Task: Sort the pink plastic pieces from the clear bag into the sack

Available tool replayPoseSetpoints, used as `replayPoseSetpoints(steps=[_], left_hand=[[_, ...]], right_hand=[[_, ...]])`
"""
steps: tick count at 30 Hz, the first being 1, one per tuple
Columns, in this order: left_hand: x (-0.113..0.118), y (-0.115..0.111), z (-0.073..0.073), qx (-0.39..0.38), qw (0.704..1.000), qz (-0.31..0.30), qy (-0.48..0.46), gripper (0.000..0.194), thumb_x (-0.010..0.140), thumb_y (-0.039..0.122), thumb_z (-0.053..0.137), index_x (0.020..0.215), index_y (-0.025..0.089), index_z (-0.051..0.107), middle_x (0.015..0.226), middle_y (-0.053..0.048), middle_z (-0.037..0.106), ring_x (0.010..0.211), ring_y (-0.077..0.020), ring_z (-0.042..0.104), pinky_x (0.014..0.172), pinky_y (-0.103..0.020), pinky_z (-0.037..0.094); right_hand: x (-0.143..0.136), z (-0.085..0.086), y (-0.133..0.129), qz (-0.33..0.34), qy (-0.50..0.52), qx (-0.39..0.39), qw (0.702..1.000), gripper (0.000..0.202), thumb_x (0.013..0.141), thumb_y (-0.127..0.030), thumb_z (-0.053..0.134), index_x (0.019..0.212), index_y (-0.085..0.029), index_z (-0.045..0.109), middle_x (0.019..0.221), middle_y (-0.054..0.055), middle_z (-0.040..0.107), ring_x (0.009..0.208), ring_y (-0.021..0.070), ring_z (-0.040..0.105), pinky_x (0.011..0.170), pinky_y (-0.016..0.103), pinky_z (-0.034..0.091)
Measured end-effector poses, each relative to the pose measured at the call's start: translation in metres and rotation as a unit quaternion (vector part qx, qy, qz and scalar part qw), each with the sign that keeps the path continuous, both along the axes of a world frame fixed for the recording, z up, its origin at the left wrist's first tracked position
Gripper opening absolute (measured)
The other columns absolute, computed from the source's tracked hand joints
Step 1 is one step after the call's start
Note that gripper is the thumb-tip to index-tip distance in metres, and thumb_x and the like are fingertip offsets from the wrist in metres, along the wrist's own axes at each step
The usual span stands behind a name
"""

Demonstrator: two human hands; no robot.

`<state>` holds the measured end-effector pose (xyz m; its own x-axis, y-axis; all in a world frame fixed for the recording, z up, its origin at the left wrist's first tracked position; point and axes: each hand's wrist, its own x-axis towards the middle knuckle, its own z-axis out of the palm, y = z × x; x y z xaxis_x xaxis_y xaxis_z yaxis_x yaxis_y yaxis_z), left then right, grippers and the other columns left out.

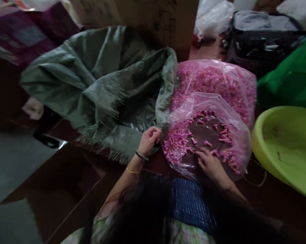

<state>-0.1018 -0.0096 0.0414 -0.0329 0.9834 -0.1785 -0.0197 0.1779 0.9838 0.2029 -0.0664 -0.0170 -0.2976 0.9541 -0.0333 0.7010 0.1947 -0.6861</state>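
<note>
Two hands work apart, the right (208, 163) among pink pieces (225, 134).

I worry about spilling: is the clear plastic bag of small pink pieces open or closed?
Open: the clear plastic bag has its mouth spread wide, with small pink pieces exposed near the right hand.

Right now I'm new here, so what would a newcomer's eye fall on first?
Probably the pink pieces, massed in clear plastic near and beyond the right hand. Next, the yellow-green basin at the right edge, then the rumpled green sack on the left, its frayed edge by the left hand.
</note>
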Motion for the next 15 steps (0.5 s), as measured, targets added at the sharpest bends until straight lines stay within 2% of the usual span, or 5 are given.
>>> replayPoseSetpoints(steps=[2, 4, 7, 10, 15], left_hand=[[-0.044, 0.013, -0.005, 0.064, 0.980, 0.133, 0.137, 0.025, 0.080, 0.041, 0.062, 0.079, 0.017, 0.058, 0.061, 0.002, 0.051, 0.052, -0.0093, 0.043, 0.052, -0.022, 0.031], [-0.089, 0.021, -0.012, 0.079, 0.928, 0.230, 0.283, 0.019, 0.080, 0.035, 0.059, 0.081, 0.016, 0.062, 0.066, 0.000, 0.056, 0.059, -0.0116, 0.047, 0.059, -0.024, 0.035], [-0.133, 0.024, -0.022, 0.021, 0.861, 0.256, 0.439, 0.017, 0.080, 0.032, 0.060, 0.082, 0.016, 0.067, 0.071, -0.003, 0.060, 0.066, -0.0155, 0.051, 0.064, -0.026, 0.035], [-0.133, 0.033, -0.027, 0.019, 0.846, 0.198, 0.495, 0.021, 0.083, 0.030, 0.058, 0.095, 0.017, 0.069, 0.076, -0.005, 0.063, 0.071, -0.0179, 0.055, 0.067, -0.028, 0.036], [-0.081, 0.084, -0.036, 0.069, 0.864, 0.074, 0.493, 0.025, 0.085, 0.023, 0.058, 0.107, 0.014, 0.067, 0.105, -0.009, 0.063, 0.091, -0.0198, 0.057, 0.082, -0.031, 0.038]], right_hand=[[-0.005, -0.012, -0.010, 0.018, -0.019, -0.009, 1.000, 0.024, 0.087, -0.024, 0.046, 0.101, -0.025, 0.065, 0.108, 0.009, 0.064, 0.092, 0.0237, 0.063, 0.076, 0.037, 0.051], [-0.005, -0.018, -0.009, 0.028, -0.003, -0.009, 1.000, 0.021, 0.089, -0.025, 0.044, 0.098, -0.024, 0.063, 0.098, 0.008, 0.065, 0.089, 0.0232, 0.063, 0.078, 0.038, 0.050], [0.002, -0.017, 0.004, -0.002, 0.027, 0.004, 1.000, 0.019, 0.090, -0.029, 0.047, 0.101, -0.024, 0.061, 0.099, 0.008, 0.066, 0.091, 0.0232, 0.063, 0.083, 0.039, 0.049], [0.007, -0.011, 0.017, -0.032, 0.041, 0.011, 0.999, 0.019, 0.087, -0.033, 0.054, 0.101, -0.023, 0.061, 0.101, 0.008, 0.066, 0.092, 0.0236, 0.062, 0.084, 0.039, 0.048], [0.004, 0.001, 0.023, -0.111, 0.127, -0.058, 0.984, 0.023, 0.081, -0.042, 0.064, 0.091, -0.022, 0.065, 0.080, 0.004, 0.065, 0.068, 0.0184, 0.059, 0.065, 0.032, 0.048]])
